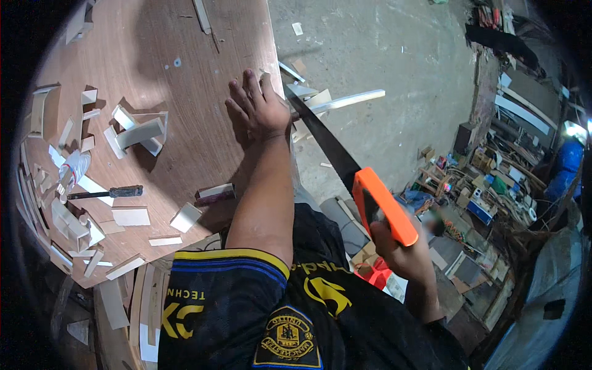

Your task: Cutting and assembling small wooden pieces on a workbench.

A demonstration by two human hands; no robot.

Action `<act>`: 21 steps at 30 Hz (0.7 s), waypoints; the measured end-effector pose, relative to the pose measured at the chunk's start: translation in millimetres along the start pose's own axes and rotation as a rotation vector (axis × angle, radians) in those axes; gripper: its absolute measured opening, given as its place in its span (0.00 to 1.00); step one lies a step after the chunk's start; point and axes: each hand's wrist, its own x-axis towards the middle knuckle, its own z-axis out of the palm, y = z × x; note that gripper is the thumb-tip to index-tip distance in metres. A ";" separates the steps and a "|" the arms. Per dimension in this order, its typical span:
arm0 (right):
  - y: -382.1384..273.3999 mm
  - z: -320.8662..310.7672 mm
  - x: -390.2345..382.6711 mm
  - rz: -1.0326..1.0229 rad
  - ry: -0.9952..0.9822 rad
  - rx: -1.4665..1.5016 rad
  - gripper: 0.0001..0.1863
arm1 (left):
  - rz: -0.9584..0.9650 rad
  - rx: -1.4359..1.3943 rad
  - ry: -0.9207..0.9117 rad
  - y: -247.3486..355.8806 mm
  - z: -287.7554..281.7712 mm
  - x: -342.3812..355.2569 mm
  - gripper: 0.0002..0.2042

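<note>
My left hand (266,112) lies on the wooden tabletop (203,80) near its right edge, palm down with fingers spread. Anything under the palm is hidden. In my right hand (401,246) is a handsaw (385,206) with an orange handle, its fingers wrapped round the grip. The dark blade (330,145) slants up and left, and its tip comes near the table edge beside my left hand. A pale wood strip (351,100) shows beyond the blade; I cannot tell whether it touches the saw.
Left of my arm, a small wooden assembly (139,132), a black-handled screwdriver (126,192) and several offcuts (131,216) lie on the table. A thin strip (202,17) rests at the far side. Scrap and boxes (481,206) clutter the concrete floor (370,55) at right.
</note>
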 end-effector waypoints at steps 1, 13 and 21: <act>-2.4 -4.3 -10.3 -0.006 -0.012 0.000 0.20 | 0.008 0.011 -0.012 -5.2 -3.0 -6.2 0.16; -5.7 -5.6 7.4 0.066 0.000 0.081 0.12 | -0.051 -0.071 0.041 -0.1 4.0 -5.7 0.15; 6.4 15.0 51.6 0.066 0.011 0.066 0.11 | 0.043 0.097 0.103 -4.4 -3.2 -3.7 0.13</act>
